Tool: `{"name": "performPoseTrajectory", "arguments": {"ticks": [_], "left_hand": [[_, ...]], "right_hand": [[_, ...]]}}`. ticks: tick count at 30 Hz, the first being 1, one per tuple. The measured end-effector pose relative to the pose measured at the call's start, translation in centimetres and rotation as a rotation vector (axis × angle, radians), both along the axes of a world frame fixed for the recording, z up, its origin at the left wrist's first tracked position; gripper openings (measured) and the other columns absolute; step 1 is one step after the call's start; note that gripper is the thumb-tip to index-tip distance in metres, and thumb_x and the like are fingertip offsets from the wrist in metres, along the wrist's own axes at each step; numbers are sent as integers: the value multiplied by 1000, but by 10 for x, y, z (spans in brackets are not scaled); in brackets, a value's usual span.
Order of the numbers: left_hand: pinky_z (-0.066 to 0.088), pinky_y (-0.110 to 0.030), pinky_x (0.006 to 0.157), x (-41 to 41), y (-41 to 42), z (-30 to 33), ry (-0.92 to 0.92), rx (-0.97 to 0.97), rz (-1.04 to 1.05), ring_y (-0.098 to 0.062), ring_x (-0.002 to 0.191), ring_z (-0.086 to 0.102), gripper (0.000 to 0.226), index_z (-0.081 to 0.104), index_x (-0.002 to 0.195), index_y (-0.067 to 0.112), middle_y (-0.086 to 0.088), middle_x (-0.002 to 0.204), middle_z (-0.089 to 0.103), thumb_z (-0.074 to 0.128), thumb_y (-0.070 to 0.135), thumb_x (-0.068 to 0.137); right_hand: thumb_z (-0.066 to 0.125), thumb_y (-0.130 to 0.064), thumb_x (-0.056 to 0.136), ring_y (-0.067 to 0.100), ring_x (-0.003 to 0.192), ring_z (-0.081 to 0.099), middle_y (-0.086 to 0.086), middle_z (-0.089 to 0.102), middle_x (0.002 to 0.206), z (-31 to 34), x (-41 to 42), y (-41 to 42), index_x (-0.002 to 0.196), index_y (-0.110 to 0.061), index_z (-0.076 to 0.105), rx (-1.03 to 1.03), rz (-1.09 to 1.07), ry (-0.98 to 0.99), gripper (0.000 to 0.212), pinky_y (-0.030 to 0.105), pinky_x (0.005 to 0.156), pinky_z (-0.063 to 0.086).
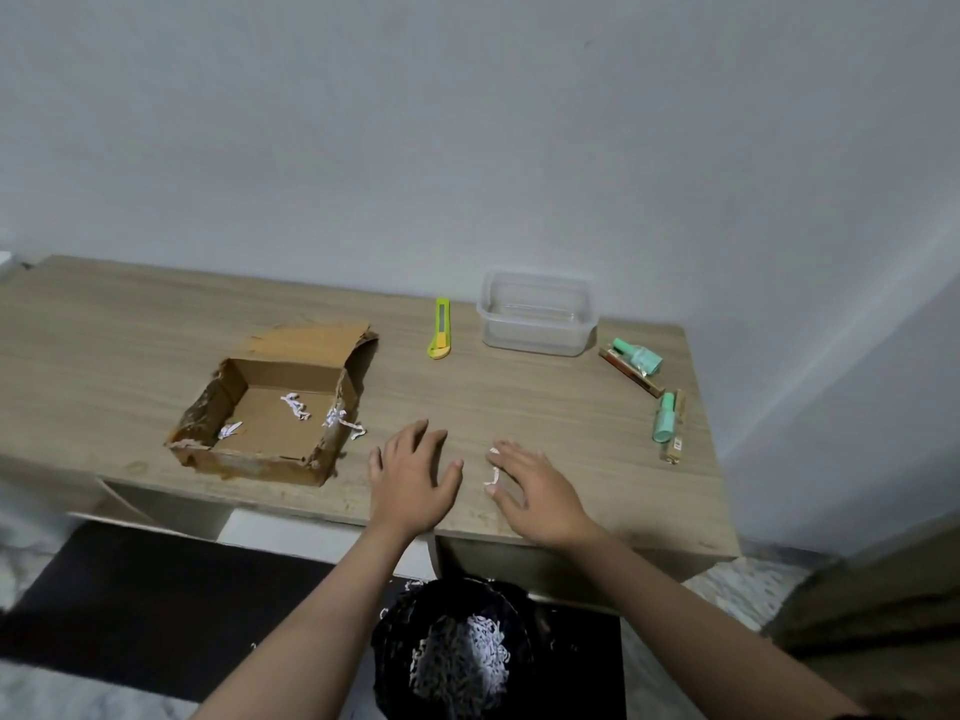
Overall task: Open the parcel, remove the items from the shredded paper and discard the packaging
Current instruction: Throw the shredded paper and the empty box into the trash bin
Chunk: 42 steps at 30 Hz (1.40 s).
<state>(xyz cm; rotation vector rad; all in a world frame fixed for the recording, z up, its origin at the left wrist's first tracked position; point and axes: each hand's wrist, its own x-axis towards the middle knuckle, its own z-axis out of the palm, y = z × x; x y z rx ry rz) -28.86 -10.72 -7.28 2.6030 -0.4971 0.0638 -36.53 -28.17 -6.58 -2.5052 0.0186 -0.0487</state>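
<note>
While the parcel [270, 413] is seen opened, items [641, 358] laid out and most shredded paper [462, 662] binned, stray strips [296, 405] and box are judged left, with both hands' [415, 475] grip held apart, empty.

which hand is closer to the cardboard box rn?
Left. The left hand hovers open just right of the cardboard box, near its front right corner. The right hand is further right, beyond the left hand, by a loose paper shred.

Torn brown parcel [270, 413] sits open at the table's left, few shredded paper [296, 406] strips inside.
</note>
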Motion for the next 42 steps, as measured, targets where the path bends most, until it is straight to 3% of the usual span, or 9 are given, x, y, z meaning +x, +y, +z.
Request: {"name": "performPoseTrajectory", "arguments": {"ticks": [3, 6, 11, 18, 24, 29, 33, 37, 42], "left_hand": [[19, -55, 110, 0, 0, 0, 19, 8, -5, -22, 133, 35, 57, 52, 126, 30, 1, 143, 42, 39, 58, 78], [18, -54, 111, -2, 2, 1, 37, 17, -24, -23, 135, 33, 65, 50, 128, 28, 0, 145, 40, 31, 61, 76], [18, -50, 111, -5, 13, 4, 69, 41, -142, -24, 141, 25, 77, 46, 135, 24, -4, 153, 31, 22, 63, 73], [11, -41, 116, -7, 56, 8, 147, 82, -386, -19, 146, 12, 86, 34, 144, 26, 1, 158, 15, 14, 68, 71], [6, -42, 116, -7, 74, 8, 183, 143, -485, -17, 147, 3, 66, 25, 147, 27, 1, 159, 5, 33, 54, 88], [2, -44, 116, -2, 78, 8, 215, 217, -547, -18, 147, -5, 67, 14, 150, 28, 1, 160, -5, 41, 50, 93], [1, -44, 116, -2, 79, 9, 216, 237, -566, -18, 146, -7, 67, 11, 150, 28, 1, 159, -8, 39, 51, 93], [2, -44, 116, -2, 79, 10, 213, 222, -562, -17, 146, -6, 64, 11, 150, 28, 2, 159, -7, 36, 49, 95], [3, -44, 116, -3, 77, 8, 201, 213, -542, -17, 147, -5, 63, 13, 149, 29, 3, 159, -6, 38, 49, 95]], "right_hand": [[52, -25, 92, 17, 129, 47, 0, 57, 135, -3, -16, 13, 119, -18, 63, -3, -29, -115, 30, 29, 109, 36], [56, -11, 84, 27, 96, 64, 0, 72, 102, -5, -28, 22, 98, -19, 73, 10, -79, -212, 23, 30, 82, 52], [56, 3, 77, 26, 87, 63, 4, 71, 85, -2, -39, 37, 86, -13, 74, 47, -200, -235, 26, 20, 81, 43], [67, 8, 74, -6, 59, 61, -6, 69, 69, 1, -60, 72, 76, -5, 76, 452, -598, -104, 16, 3, 63, 44], [71, 3, 72, -9, 47, 54, -17, 59, 48, -13, -87, 102, 75, -1, 74, 423, -692, 57, 6, 3, 50, 38], [58, 6, 77, 10, 71, 63, 12, 73, 81, -13, -89, 113, 82, -1, 74, 393, -726, 108, 19, 3, 57, 41], [56, 8, 74, -2, 57, 61, 16, 73, 77, 5, -79, 108, 71, -1, 71, 347, -834, -82, 18, 5, 57, 43], [61, -1, 76, 21, 81, 68, 11, 73, 86, 23, -58, 87, 82, -7, 73, 307, -840, -186, 14, 32, 80, 55], [71, -13, 78, 22, 94, 65, 11, 69, 105, 34, -27, 57, 105, -5, 69, 178, -722, -32, 28, 30, 88, 50]]}}
